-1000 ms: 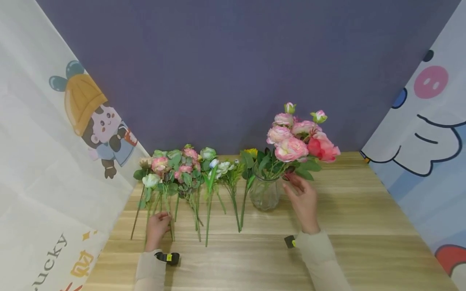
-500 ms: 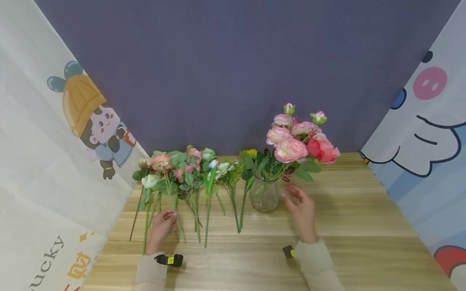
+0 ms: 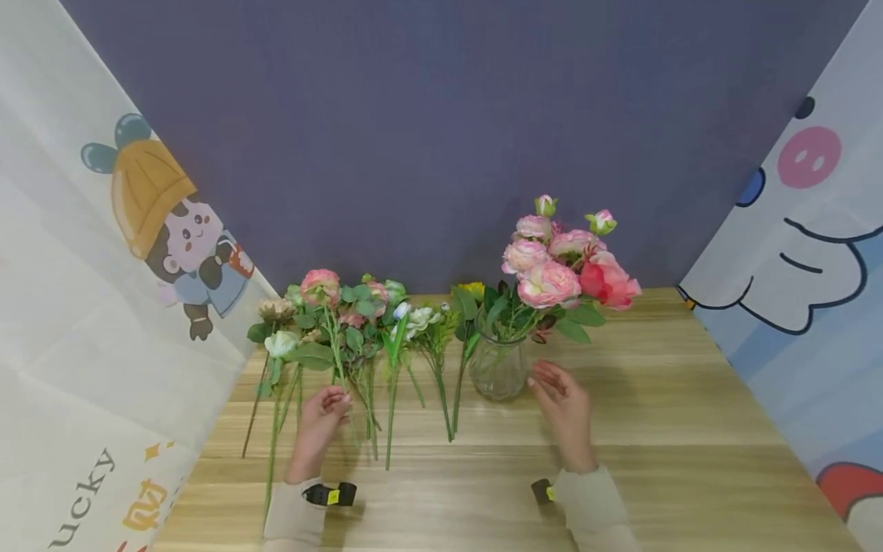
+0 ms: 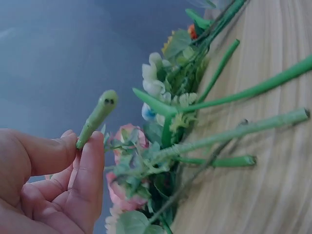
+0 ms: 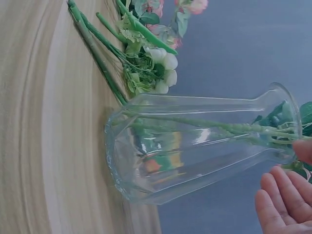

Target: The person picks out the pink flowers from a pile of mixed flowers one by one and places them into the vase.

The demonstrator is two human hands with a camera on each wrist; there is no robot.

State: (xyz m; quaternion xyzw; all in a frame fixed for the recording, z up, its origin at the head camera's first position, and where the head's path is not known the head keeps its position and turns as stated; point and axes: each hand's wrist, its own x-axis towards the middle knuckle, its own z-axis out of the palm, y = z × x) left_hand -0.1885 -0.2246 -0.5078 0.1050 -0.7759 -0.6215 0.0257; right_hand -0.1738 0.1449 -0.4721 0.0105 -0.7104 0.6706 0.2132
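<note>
Bright, even, soft light; faint shadows under the hands; wrist views slightly soft, glass vase [image 5: 195, 146] glinting mildly.

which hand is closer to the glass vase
Right. The right hand sits just beside the glass vase, open and not gripping it. The left hand is farther off, pinching a pink rose stem among the flowers on the table.

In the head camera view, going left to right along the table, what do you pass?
Cartoon curtain → left hand pinching the pink flower stem → white flower sprig → glass vase with the pink bouquet → right hand → elephant curtain.
</note>
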